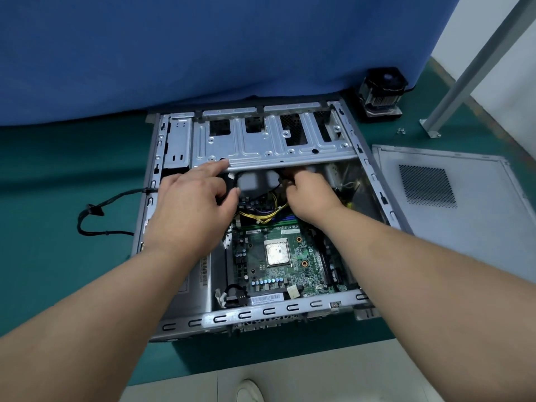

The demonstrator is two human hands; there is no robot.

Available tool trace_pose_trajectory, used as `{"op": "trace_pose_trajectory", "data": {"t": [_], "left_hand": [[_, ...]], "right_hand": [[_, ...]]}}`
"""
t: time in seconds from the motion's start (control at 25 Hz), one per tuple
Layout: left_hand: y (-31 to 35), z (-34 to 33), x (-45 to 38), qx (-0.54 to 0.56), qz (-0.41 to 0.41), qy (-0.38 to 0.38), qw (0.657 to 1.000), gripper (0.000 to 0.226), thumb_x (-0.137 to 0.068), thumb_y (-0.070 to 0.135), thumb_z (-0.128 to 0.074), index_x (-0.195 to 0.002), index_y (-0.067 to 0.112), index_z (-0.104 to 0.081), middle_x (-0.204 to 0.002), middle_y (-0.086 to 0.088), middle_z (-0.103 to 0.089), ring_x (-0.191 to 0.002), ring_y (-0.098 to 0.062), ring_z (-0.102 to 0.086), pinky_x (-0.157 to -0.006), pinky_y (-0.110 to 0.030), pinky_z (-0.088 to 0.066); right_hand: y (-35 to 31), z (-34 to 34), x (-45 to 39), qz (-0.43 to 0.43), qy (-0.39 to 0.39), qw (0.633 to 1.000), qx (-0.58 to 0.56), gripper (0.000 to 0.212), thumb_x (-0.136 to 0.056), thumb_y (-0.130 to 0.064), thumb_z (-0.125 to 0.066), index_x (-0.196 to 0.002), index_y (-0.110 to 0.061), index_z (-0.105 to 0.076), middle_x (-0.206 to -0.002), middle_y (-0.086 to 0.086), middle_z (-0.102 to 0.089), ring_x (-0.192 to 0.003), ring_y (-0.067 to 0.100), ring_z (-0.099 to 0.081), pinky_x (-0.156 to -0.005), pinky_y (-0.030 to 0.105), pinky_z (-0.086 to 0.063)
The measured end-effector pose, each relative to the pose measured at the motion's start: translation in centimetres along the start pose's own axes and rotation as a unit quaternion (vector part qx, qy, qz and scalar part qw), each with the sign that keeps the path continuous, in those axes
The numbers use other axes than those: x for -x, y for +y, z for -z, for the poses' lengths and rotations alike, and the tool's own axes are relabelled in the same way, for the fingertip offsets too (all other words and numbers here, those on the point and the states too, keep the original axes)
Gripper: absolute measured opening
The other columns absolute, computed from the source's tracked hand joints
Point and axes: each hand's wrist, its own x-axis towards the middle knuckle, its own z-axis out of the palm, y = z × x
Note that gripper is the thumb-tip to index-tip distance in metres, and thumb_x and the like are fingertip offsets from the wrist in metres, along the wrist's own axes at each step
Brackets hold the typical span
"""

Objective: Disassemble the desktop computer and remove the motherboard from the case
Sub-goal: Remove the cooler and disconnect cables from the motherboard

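the open case lies flat on the green table, its near rim close to the table edge. inside, the motherboard sits still mounted, bare processor up. the left hand curls round a black cable under the drive cage; the right hand reaches beneath that cage edge, grip hidden. the side panel lies right; a cooler stands beyond.

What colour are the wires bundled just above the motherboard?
Mostly yellow wires, with some black; clearest in the head view, between the hands.
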Motion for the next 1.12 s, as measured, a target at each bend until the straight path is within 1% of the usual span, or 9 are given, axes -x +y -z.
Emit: {"op": "trace_pose_trajectory", "data": {"t": [0.08, 0.16, 0.28, 0.36, 0.52, 0.8, 0.88, 1.0, 1.12], "left_hand": [[0.2, 0.1, 0.0, 0.002, 0.007, -0.008, 1.000, 0.037, -0.097, 0.041, -0.057, -0.064, 0.035, -0.043, -0.147, 0.006, -0.058, -0.132, -0.015, -0.056, -0.112, -0.048, -0.038], [0.2, 0.2, 0.2, 0.007, 0.018, -0.017, 1.000, 0.033, -0.098, 0.043, -0.056, -0.067, 0.036, -0.048, -0.149, 0.008, -0.055, -0.135, -0.013, -0.052, -0.108, -0.042, -0.034], [0.0, -0.2, 0.4, -0.005, 0.028, -0.026, 0.999, 0.027, -0.099, 0.048, -0.052, -0.082, 0.033, -0.067, -0.149, 0.009, -0.054, -0.136, -0.013, -0.047, -0.106, -0.042, -0.032], [-0.1, -0.5, 0.5, -0.020, 0.035, -0.013, 0.999, 0.032, -0.098, 0.049, -0.053, -0.087, 0.026, -0.073, -0.134, 0.005, -0.058, -0.127, -0.017, -0.047, -0.103, -0.043, -0.038], [0.1, -0.2, 0.5, -0.053, 0.049, -0.003, 0.997, 0.033, -0.099, 0.049, -0.052, -0.089, 0.022, -0.070, -0.094, 0.006, -0.047, -0.095, -0.018, -0.043, -0.086, -0.038, -0.042], [0.7, 1.1, 0.4, -0.004, 0.042, -0.103, 0.994, 0.030, -0.101, 0.054, -0.042, -0.102, 0.031, -0.061, -0.092, 0.014, -0.054, -0.094, -0.014, -0.051, -0.092, -0.036, -0.038], [0.5, 2.4, 0.1, 0.042, 0.040, -0.127, 0.990, 0.019, -0.100, 0.050, -0.049, -0.100, 0.033, -0.058, -0.091, 0.017, -0.056, -0.090, -0.010, -0.052, -0.092, -0.036, -0.041], [-0.6, 5.0, -0.6, 0.029, 0.051, -0.137, 0.989, 0.027, -0.095, 0.060, -0.050, -0.084, 0.036, -0.054, -0.078, 0.018, -0.059, -0.076, -0.003, -0.054, -0.083, -0.032, -0.041], [-1.8, 8.4, -2.1, 0.111, 0.102, -0.139, 0.979, 0.031, -0.085, 0.063, -0.067, -0.079, 0.035, -0.056, -0.075, 0.014, -0.061, -0.070, -0.001, -0.057, -0.062, -0.026, -0.042]], "right_hand": [[-0.3, 1.0, 1.5, -0.008, -0.002, 1.000, -0.012, 0.018, -0.104, -0.020, -0.042, -0.088, -0.014, -0.049, -0.086, 0.007, -0.057, -0.083, 0.033, -0.057, -0.072, 0.036, -0.044], [-0.3, 1.8, 3.4, -0.026, -0.002, 0.994, -0.103, 0.014, -0.106, -0.020, -0.042, -0.102, -0.015, -0.054, -0.094, 0.005, -0.064, -0.078, 0.023, -0.062, -0.065, 0.034, -0.048], [-0.4, 2.8, 6.1, -0.069, -0.014, 0.971, -0.227, 0.024, -0.106, -0.018, -0.044, -0.119, -0.026, -0.061, -0.090, -0.003, -0.069, -0.050, 0.000, -0.053, -0.041, 0.020, -0.041], [-0.6, 3.4, 7.3, -0.080, -0.023, 0.972, -0.218, 0.022, -0.105, -0.024, -0.044, -0.111, -0.028, -0.065, -0.077, -0.008, -0.067, -0.039, -0.002, -0.045, -0.036, 0.016, -0.033], [-2.1, 7.0, 9.1, -0.159, -0.025, 0.965, -0.206, 0.030, -0.100, -0.030, -0.043, -0.089, -0.014, -0.067, -0.061, -0.006, -0.054, -0.050, 0.010, -0.044, -0.051, 0.027, -0.032], [-4.2, 12.7, 10.9, -0.166, 0.022, 0.959, -0.231, 0.033, -0.100, -0.042, -0.060, -0.076, -0.020, -0.063, -0.096, -0.009, -0.073, -0.093, 0.017, -0.065, -0.071, 0.025, -0.041], [-4.4, 14.2, 10.8, -0.178, 0.039, 0.949, -0.259, 0.034, -0.100, -0.042, -0.060, -0.076, -0.018, -0.064, -0.094, -0.014, -0.072, -0.090, 0.014, -0.064, -0.071, 0.025, -0.040], [-4.6, 15.3, 10.5, -0.178, 0.039, 0.945, -0.273, 0.036, -0.101, -0.043, -0.059, -0.081, -0.014, -0.066, -0.061, -0.017, -0.060, -0.064, 0.013, -0.055, -0.062, 0.026, -0.038], [-5.3, 14.9, 9.7, -0.170, 0.023, 0.940, -0.295, 0.033, -0.102, -0.037, -0.059, -0.082, -0.013, -0.071, -0.083, -0.008, -0.071, -0.076, 0.011, -0.058, -0.064, 0.024, -0.039]]}}
